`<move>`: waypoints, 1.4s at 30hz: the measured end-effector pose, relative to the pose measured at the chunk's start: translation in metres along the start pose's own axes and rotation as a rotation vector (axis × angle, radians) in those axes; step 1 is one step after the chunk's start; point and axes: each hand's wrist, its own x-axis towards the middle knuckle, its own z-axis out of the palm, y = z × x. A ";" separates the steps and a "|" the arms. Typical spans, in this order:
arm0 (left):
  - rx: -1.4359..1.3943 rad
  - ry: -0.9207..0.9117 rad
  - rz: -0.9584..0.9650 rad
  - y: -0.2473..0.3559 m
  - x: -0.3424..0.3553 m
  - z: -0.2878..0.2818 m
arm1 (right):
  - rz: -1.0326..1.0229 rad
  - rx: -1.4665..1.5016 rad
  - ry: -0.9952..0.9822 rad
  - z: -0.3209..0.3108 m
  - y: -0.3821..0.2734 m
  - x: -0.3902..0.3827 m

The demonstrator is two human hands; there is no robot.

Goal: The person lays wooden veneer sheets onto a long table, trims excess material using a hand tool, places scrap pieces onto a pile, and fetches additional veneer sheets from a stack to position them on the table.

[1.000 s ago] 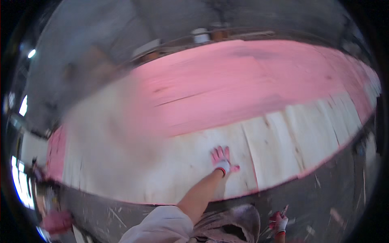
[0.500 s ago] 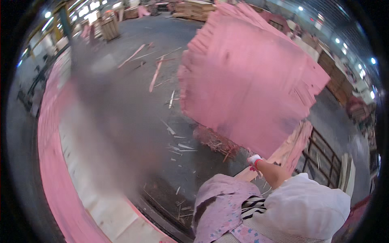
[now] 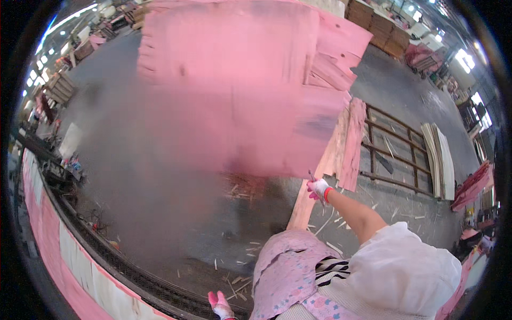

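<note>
My right hand (image 3: 318,189), in a white and pink glove with a red band at the wrist, closes around a thin, dark, rod-like tool (image 3: 311,175). Its exact kind is too small to make out. Just beyond that hand lie large pink wood veneer sheets (image 3: 229,90) with ragged edges, heaped up off the floor. A narrow pale board (image 3: 302,205) runs past the hand beside the heap. Low at the bottom edge is my left hand (image 3: 220,304), gloved alike, fingers apart and holding nothing. A hazy smear hides part of the pile's left side.
A rusty metal frame (image 3: 397,149) lies on the floor to the right, with pale veneer sheets (image 3: 438,160) stacked against its end. Wood splinters are strewn about. Along the lower left runs a long bed (image 3: 85,261) bearing pink and white sheets. Brown stacks (image 3: 373,24) stand far off.
My view has turned to the right, so the pink sheets sit further left. My left hand now shows at the bottom edge. The tool in my right hand has become visible.
</note>
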 end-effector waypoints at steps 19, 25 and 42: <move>0.107 -0.225 -0.773 -0.079 -0.005 -0.029 | 0.313 0.108 -0.020 -0.072 0.170 -0.027; -0.016 -0.314 -0.549 0.058 -0.002 0.120 | 0.303 0.133 0.110 -0.127 0.191 -0.078; 0.067 -0.116 -0.461 0.042 0.018 0.182 | -0.535 0.247 0.062 -0.113 -0.124 0.023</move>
